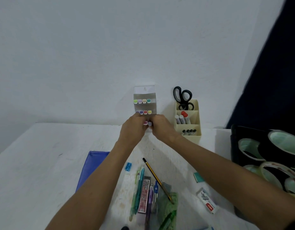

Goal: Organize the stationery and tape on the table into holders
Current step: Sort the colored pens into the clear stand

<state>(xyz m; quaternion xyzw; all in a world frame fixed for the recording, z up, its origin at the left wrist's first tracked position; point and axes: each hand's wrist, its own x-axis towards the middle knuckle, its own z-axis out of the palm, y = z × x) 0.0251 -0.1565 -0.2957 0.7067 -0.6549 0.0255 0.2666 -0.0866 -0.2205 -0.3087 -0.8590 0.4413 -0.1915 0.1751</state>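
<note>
A clear tiered marker holder (144,97) stands against the wall with pastel-capped markers in its upper two rows. My left hand (132,128) and my right hand (161,127) meet at its lowest row, fingers closed around two markers (147,123) with pink and lilac caps. Whether each hand grips a marker or the holder is hidden by the fingers. A cream three-tier pen holder (195,120) stands to the right with black scissors (182,97), glue sticks and dark pens. Near me lie a pencil (156,177), pens and a lead case (144,196).
A black bin (234,146) with several tape rolls (285,143) stands at the right edge. A blue pouch (92,165), a blue sharpener (128,166), a teal eraser (198,177), a white eraser (207,202) and a green pencil case (168,206) lie on the white table.
</note>
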